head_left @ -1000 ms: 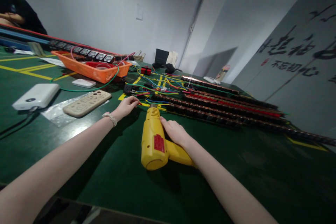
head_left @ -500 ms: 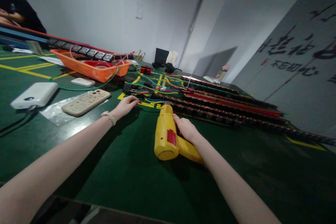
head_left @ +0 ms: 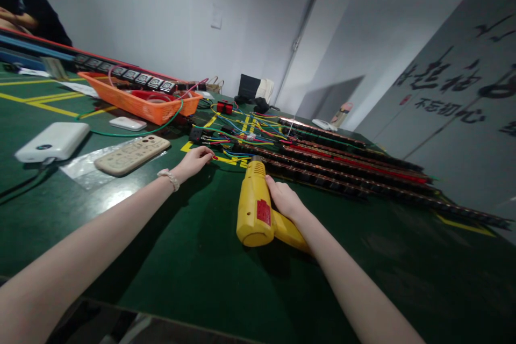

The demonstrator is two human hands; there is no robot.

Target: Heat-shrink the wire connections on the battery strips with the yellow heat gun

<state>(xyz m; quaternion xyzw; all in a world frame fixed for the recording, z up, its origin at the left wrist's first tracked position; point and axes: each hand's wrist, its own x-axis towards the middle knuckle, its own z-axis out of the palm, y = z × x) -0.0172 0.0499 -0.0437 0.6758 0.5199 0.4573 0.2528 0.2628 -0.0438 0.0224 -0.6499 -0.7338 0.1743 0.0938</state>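
My right hand (head_left: 285, 199) is wrapped round the handle of a yellow heat gun (head_left: 252, 207), which has a red label on its side. Its dark nozzle points away from me, toward a bundle of coloured wires (head_left: 237, 155). To the left of the nozzle, my left hand (head_left: 197, 161) is closed in a pinch on a thin wire with a small red end (head_left: 215, 157). The fingertips partly hide this wire. Just past the wires, long dark strips with copper-coloured edges (head_left: 322, 172) lie side by side, running off to the right.
An orange basket (head_left: 157, 113) stands at the back left with a red roll in it. Nearer are a beige remote control (head_left: 133, 156) on a plastic bag, a white power bank (head_left: 54, 142) with a black cable, and a small white case (head_left: 128, 123). A person (head_left: 30, 11) sits at far left.
The view has shifted very slightly. Both hands and the heat gun stay in nearly the same places, with the same holds.
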